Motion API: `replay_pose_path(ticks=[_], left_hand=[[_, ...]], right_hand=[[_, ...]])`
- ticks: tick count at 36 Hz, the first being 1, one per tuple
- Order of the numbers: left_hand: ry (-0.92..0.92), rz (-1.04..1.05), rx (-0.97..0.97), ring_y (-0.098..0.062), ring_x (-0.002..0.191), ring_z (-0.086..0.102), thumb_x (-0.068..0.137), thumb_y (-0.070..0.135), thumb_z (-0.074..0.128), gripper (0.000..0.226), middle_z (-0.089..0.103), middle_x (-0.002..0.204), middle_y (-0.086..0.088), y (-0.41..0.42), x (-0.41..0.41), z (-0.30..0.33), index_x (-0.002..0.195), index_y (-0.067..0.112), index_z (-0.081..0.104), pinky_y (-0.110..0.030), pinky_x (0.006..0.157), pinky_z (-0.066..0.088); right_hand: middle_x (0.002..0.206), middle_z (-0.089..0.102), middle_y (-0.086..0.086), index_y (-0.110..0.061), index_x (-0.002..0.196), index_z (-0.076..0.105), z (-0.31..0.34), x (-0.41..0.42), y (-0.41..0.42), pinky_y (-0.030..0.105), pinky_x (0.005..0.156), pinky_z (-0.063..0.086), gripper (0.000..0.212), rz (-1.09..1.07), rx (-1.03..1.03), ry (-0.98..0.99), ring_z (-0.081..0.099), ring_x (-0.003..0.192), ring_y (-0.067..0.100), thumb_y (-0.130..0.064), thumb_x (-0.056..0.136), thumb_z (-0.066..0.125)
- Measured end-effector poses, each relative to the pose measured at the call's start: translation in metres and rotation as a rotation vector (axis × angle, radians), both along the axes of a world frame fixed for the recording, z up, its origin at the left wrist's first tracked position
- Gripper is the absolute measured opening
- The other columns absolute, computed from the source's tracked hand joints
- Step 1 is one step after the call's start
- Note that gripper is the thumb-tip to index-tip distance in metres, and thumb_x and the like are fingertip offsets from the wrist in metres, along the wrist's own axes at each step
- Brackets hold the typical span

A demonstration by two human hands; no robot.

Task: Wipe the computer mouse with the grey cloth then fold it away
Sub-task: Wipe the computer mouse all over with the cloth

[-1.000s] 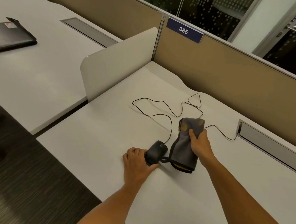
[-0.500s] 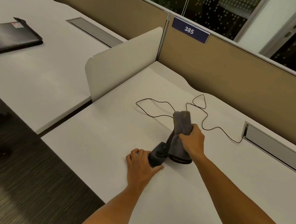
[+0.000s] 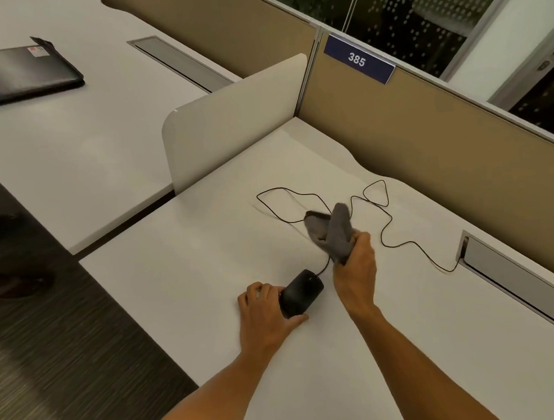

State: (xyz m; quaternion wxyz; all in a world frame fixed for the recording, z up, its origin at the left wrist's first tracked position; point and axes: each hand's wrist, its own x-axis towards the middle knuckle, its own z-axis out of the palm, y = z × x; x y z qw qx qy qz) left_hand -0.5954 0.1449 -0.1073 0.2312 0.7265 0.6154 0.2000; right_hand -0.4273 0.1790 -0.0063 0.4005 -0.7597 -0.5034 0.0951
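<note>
— Mouse (image 3: 300, 292): black, wired, flat on the white desk (image 3: 182, 282) near its front edge. Who has it?

— Left hand (image 3: 265, 312). Fingers curl against the mouse's left side and back end, thumb lies on the desk along its near edge; a steadying grip, the mouse not lifted.

— Cloth (image 3: 333, 232)?

— Grey, bunched. Right hand (image 3: 355, 270) is closed in a fist around its lower end, raised above the desk just right of the mouse. Two loose ends stick up and away from the fist. Cloth and mouse are apart, not touching.

— Cable (image 3: 385, 231)?

— Thin, black. Leaves the front of the mouse, passes behind the cloth, loops twice over the middle of the desk, then runs right to a grey slot (image 3: 516, 275) set in the desk beside the tan partition (image 3: 429, 153).

— Other entries?

— Low white divider (image 3: 230, 127) at the desk's left side. Blue plate (image 3: 358, 60) reading 385 on top of the partition. Neighbouring white desk (image 3: 67, 142) to the left, with a black flat case (image 3: 17, 75) at its far corner and its own grey slot. Dark striped floor (image 3: 50, 357) at lower left. Both forearms are bare.
</note>
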Motion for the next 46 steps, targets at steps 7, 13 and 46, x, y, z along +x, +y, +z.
replay_pose_path(ticks=[7, 13, 46], left_hand=[[0.008, 0.025, 0.004, -0.018, 0.118, 0.047, 0.059, 0.084, 0.058, 0.074, 0.066, 0.108, 0.009, 0.001, 0.002, -0.002, 0.108, 0.029, 0.06, -0.034, 0.098, 0.034], [0.033, 0.019, 0.006, -0.017, 0.117, 0.046, 0.059, 0.087, 0.055, 0.074, 0.066, 0.108, 0.011, 0.002, 0.002, -0.004, 0.108, 0.031, 0.06, -0.033, 0.095, 0.033], [0.01, -0.009, 0.057, -0.022, 0.114, 0.048, 0.067, 0.078, 0.062, 0.063, 0.064, 0.095, 0.008, -0.002, 0.001, 0.002, 0.102, 0.025, 0.063, -0.037, 0.096, 0.04]], right_hand=[[0.097, 0.064, 0.005, -0.026, 0.108, 0.035, -0.041, -0.016, -0.023, 0.03, 0.066, 0.061, 0.039, 0.07, -0.226, 0.279, 0.067, 0.083, 0.018, -0.025, 0.089, 0.07], [0.079, 0.066, -0.011, -0.035, 0.085, 0.055, -0.045, -0.028, -0.024, 0.015, 0.059, 0.048, 0.028, 0.022, -0.293, 0.371, 0.065, 0.074, 0.005, -0.063, 0.084, 0.06], [0.112, 0.062, 0.001, -0.02, 0.128, 0.053, -0.024, -0.004, -0.058, 0.028, 0.089, 0.049, 0.047, 0.558, -0.463, 0.15, 0.06, 0.101, 0.018, -0.041, 0.087, 0.044]])
